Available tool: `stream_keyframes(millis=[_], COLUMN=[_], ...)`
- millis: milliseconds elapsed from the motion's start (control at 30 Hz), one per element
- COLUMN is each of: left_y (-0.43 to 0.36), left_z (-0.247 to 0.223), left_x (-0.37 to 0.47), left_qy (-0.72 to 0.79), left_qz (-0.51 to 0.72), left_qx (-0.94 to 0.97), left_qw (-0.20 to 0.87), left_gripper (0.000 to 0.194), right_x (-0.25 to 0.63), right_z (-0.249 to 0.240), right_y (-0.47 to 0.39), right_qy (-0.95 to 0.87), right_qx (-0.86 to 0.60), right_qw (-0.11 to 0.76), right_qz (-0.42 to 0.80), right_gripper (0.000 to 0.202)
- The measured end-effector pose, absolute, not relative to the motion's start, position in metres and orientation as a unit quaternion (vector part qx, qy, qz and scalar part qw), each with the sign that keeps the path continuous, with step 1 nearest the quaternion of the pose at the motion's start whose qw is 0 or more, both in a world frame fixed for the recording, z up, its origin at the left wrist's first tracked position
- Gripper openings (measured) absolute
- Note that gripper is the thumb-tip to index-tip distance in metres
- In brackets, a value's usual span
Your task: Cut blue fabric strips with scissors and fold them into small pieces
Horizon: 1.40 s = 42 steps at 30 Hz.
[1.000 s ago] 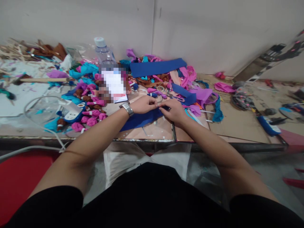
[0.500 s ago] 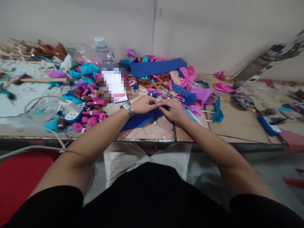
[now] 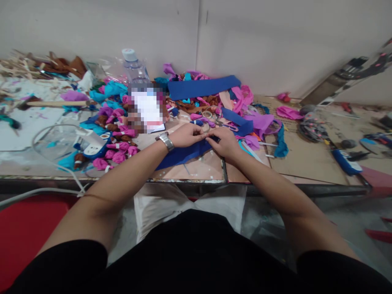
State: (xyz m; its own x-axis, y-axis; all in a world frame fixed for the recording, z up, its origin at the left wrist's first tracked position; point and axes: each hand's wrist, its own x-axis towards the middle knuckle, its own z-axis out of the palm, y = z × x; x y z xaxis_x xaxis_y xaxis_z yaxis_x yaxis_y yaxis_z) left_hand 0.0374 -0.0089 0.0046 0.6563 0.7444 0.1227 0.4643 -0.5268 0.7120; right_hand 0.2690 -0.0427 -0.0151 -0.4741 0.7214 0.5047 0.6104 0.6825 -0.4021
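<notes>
A dark blue strip of fabric (image 3: 180, 158) lies on the table in front of me, its far right end under my fingers. My left hand (image 3: 190, 135), with a metal watch on the wrist, has its fingers closed at that end. Facing it, my right hand (image 3: 225, 143) is pinched on the same end of the strip, and the fingertips of both hands nearly meet. Just beyond them lie a roll of tape (image 3: 207, 114) and scissors with pink handles (image 3: 231, 127). A folded blue fabric piece (image 3: 240, 123) rests behind my right hand.
A phone (image 3: 148, 107) leans before a water bottle (image 3: 136, 69). Pink, brown and blue fabric bundles (image 3: 119, 157) crowd the left, beside a power strip (image 3: 97, 145) with a white cable. A hammer (image 3: 58, 103) lies further left. Cardboard (image 3: 303, 157) covers the table on the right.
</notes>
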Motion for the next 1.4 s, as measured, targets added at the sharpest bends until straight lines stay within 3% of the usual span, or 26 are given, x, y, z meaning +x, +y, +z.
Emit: stream_keyframes(millis=[667,1400], left_y=[-0.014,-0.026], left_z=[0.005,0.013], left_x=[0.041,0.047], left_qy=[0.350,0.349], left_qz=[0.239,0.234], left_qx=[0.844,0.880], left_qw=[0.330,0.224], left_gripper=[0.038,0.032], right_x=[0.270,0.270], right_z=[-0.014,-0.015], right_y=[-0.043,-0.042], right_qy=[-0.850,-0.857], right_qx=[-0.405,-0.401], right_qw=[0.325,0.309], right_qz=[0.091,0.100], right_gripper=[0.016,0.013])
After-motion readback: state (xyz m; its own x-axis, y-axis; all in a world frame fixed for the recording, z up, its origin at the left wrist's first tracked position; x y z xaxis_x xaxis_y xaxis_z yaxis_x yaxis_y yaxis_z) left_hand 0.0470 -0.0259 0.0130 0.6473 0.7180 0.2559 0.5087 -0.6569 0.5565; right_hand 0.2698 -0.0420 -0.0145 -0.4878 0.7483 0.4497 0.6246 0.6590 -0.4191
